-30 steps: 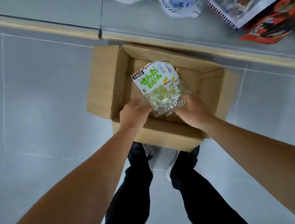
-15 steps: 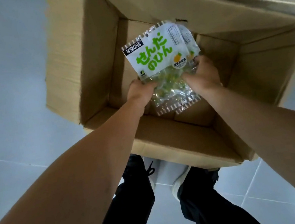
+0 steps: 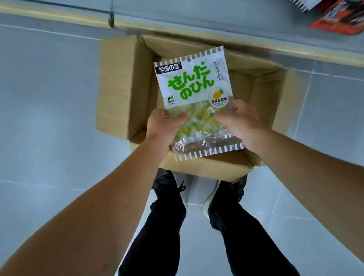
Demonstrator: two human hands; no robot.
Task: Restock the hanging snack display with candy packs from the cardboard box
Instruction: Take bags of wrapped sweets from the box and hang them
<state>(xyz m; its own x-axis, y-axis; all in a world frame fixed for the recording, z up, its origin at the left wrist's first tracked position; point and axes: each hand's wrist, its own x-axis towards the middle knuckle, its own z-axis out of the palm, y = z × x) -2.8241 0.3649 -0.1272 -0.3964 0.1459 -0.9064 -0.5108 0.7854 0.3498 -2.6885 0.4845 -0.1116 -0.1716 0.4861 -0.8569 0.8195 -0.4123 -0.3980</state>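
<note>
The candy pack (image 3: 194, 86) is held above the open cardboard box (image 3: 124, 85), which stands on the floor (image 3: 35, 110) at about 12 o'clock from the person's feet. The left hand (image 3: 163, 126) grips the pack at its 9 o'clock edge and the right hand (image 3: 238, 119) grips it at its 3 o'clock edge. The fingers of both hands are curled around the lower, transparent part where the candies lie. The printed top of the pack points toward 12 o'clock and stands free.

What could go wrong from here, in my judgement:

- The pack may be more than one. The bottom strip looks doubled, so a second pack may lie behind the first. If one hand lets go to reach up, the back pack could slide out and fall into the box or on the floor.
- The film is smooth and the candies move inside. A loose grip at the sides only could let the pack slip down.
- The hanging snack display (image 3: 344, 10) is at about 1 o'clock, at the top edge of the view, and other packs hang there already. When lifting, the new pack could knock them.
- The hang hole at the top edge is small; I cannot tell if it is whole. A hook that misses it may tear the film.
- The box stands just in front of the shoes, so a step forward could hit it.
</note>
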